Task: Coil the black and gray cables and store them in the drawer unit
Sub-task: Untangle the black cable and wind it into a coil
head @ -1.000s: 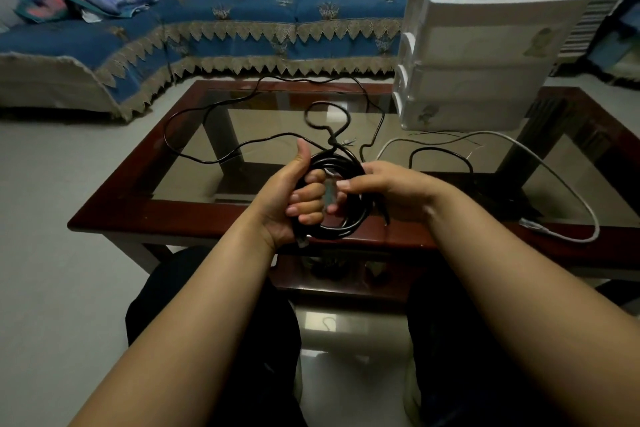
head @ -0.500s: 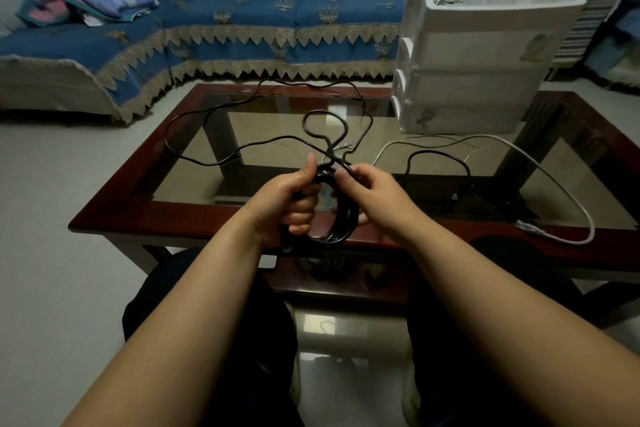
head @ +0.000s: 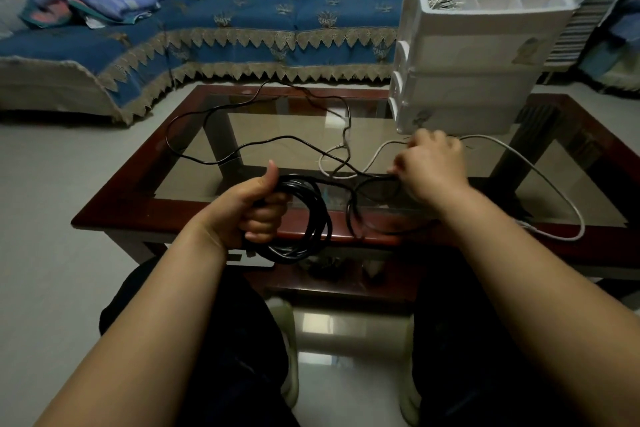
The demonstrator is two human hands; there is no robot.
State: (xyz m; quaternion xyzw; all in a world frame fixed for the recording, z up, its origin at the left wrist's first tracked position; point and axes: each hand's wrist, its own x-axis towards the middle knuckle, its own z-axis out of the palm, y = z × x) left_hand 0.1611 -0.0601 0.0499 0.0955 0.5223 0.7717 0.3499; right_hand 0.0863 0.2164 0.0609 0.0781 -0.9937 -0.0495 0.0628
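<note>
Dim indoor light, cool grey-blue cast, low contrast overall. Brightest patch: glare on glossy floor (head: 349,326) below table's near edge, so light prob. from overhead. Glass top of table (head: 571,128) shows soft reflections, no hard shadows. Under-table area & lap nearly black, detail lost. Right hand (head: 431,166) motion-blurred; blankets (head: 86,5) at top-left corner smeared. Wide-angle: sofa (head: 242,31) line bows, forearms stretched at bottom edge.

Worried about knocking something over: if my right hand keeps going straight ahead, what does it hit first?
Probably the white drawer unit: the right hand points at its bottom drawer, just beyond the knuckles, though depth is unclear.
</note>
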